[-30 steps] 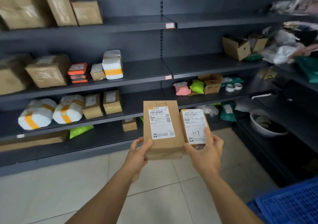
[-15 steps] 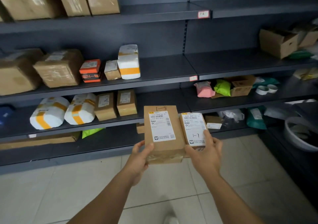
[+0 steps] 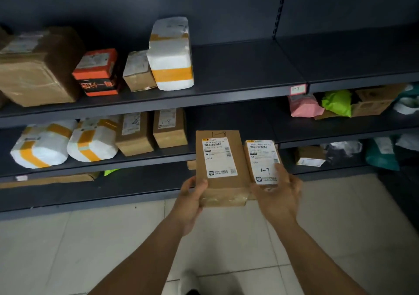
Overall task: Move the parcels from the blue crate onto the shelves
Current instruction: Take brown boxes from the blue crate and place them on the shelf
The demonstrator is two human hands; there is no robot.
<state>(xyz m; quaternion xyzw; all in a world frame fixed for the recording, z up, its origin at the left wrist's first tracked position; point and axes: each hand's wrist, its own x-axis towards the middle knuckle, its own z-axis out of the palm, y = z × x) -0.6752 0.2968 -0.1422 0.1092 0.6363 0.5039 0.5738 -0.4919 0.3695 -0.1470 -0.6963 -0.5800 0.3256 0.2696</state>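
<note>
- Two cardboard parcels held side by side, upright, labels toward the camera, in front of the shelving and above the tiled floor [image 3: 68,249].
- Larger parcel [image 3: 221,165], marked "1-8" at its top edge, gripped at the lower left corner by the left hand [image 3: 189,200], thumb curled over the front face, fingers behind and hidden.
- Smaller parcel [image 3: 263,161], marked "1-7" on its label, touching the larger one's right edge, pinched by the right hand [image 3: 277,197] with thumb on the label and fingers wrapped round the right side.
- Directly behind the parcels, middle shelf [image 3: 226,122] with bare board to the right of two brown boxes [image 3: 154,131], one of them marked "1-8".
- Further left on that shelf, two white foam packs with orange tape [image 3: 63,145].
- Upper shelf [image 3: 249,68] bare from the tall white foam parcel [image 3: 171,54] rightward; shelf tag "1-7" [image 3: 297,89] on its front edge.
- Left of that parcel: small brown box [image 3: 138,71], orange-and-black box [image 3: 97,72], big taped carton [image 3: 38,68].
- Right bay: pink mailer [image 3: 303,106], green bag [image 3: 336,102], open carton [image 3: 371,102].
</note>
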